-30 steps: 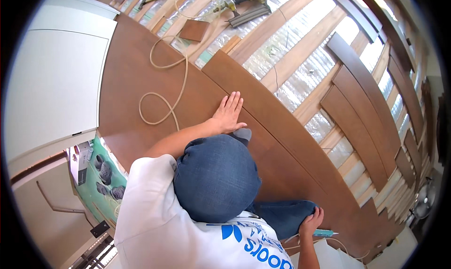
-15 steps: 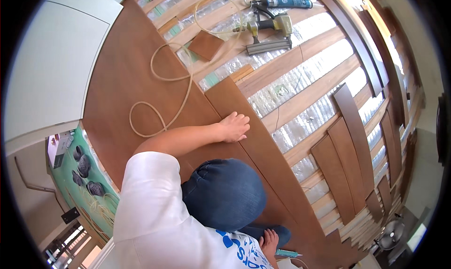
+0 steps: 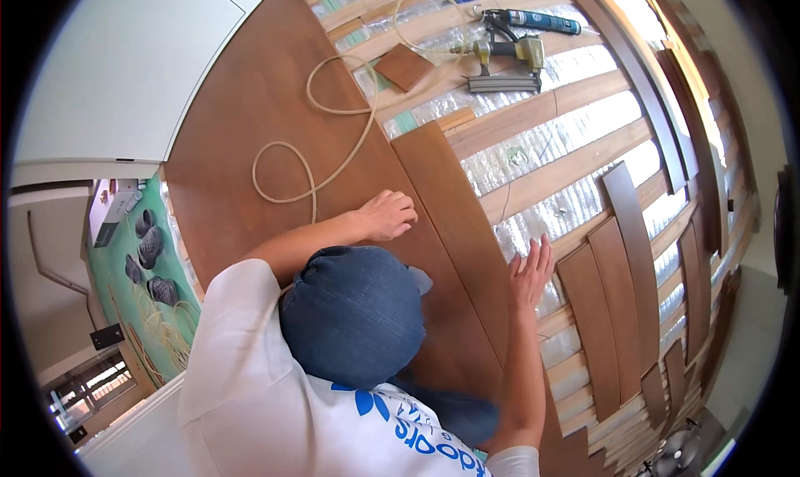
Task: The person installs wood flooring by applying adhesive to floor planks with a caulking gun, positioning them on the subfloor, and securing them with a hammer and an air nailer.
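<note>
My left hand [image 3: 387, 217], empty, rests with loosely bent, separated fingers on the installed brown flooring [image 3: 217, 102], just left of an edge plank [image 3: 429, 194]. My right hand [image 3: 531, 279] has stretched, spread fingers at that plank's right edge, beside the exposed battens and foil underlay [image 3: 533, 219]; whether it touches the edge I cannot tell. My jeans-covered knee [image 3: 350, 310] is bent below my left hand. A pale looped hose [image 3: 283, 195] lies on the flooring to the left.
A nail gun [image 3: 508, 60], a blue cartridge tool [image 3: 537, 23] and a square offcut [image 3: 404, 67] lie ahead. Loose planks [image 3: 621, 302] lie across battens at right. A white cabinet [image 3: 108, 69] borders the left, with shoes [image 3: 150, 248] on green sheeting below it.
My right hand has risen from beside my lower leg to the plank's right edge, fingers spreading. My left hand has drawn slightly back from the seam, its fingers bending from their earlier flat stretch.
</note>
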Available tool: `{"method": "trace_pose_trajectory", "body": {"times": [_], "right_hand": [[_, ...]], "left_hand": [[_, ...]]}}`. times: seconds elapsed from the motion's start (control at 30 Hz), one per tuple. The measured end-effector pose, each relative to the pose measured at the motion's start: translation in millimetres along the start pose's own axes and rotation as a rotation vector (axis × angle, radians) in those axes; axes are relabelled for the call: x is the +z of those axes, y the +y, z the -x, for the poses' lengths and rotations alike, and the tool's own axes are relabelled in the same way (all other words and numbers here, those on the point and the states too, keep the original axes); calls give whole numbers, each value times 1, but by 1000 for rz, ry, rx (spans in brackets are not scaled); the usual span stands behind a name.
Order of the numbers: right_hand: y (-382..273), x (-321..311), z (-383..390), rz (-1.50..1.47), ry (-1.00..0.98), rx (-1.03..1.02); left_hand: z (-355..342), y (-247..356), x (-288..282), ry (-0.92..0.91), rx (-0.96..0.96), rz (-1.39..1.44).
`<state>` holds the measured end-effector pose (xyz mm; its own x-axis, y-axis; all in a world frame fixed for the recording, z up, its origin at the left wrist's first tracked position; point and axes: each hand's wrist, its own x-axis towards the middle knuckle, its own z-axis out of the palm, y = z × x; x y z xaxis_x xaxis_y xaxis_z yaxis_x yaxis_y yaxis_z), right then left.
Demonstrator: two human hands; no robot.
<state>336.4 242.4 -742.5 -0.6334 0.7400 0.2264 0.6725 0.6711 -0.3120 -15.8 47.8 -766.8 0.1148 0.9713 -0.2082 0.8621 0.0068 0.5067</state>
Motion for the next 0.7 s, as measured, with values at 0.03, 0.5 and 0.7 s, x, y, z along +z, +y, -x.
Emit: {"method": "trace_pose_trajectory", "body": {"times": [0.03,0.5,0.7], "right_hand": [[-7,18,-22,23,53,12],[-55,78,-11,-120,-547,-42],[-62,88,-296,-168,-55,-60]], "left_hand": [[-1,-17,-15,94,-38,-58],[-100,-361,-155,725,-1060,-219],[-124,-357,-160,839,-1062,-190]]}}
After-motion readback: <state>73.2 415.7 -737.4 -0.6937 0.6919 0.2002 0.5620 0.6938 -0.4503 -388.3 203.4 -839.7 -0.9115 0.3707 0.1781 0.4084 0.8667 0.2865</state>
